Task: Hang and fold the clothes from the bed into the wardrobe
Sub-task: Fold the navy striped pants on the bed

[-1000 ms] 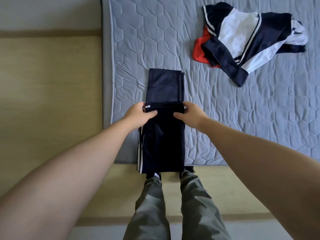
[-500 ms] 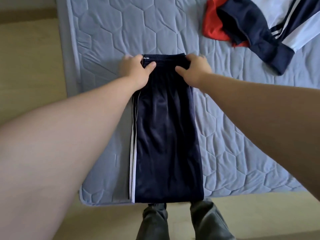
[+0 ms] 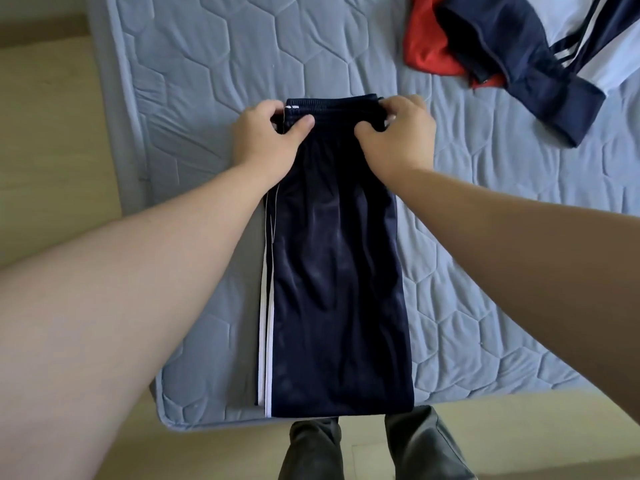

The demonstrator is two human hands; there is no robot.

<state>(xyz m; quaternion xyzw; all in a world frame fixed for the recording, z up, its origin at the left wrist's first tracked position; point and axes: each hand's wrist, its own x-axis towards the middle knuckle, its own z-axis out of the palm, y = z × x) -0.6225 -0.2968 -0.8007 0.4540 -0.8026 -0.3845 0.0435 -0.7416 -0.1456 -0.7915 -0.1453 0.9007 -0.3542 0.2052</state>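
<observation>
Navy track pants (image 3: 336, 278) with white side stripes lie folded lengthwise on the blue-grey quilted mattress (image 3: 194, 84), reaching from its near edge to the middle. My left hand (image 3: 265, 140) pinches the far left corner of the folded pants. My right hand (image 3: 398, 136) pinches the far right corner, thumb on top. A navy and white jacket (image 3: 540, 60) lies crumpled at the far right, partly covering a red garment (image 3: 426, 46).
The mattress's left edge and near edge border a pale wooden floor (image 3: 48, 140). My own legs in grey trousers (image 3: 367, 448) stand at the near edge. The wardrobe is out of view.
Both hands carried the pants' upper layer away from me across the bed, laying it over the lower layer. The view has tilted down and closer.
</observation>
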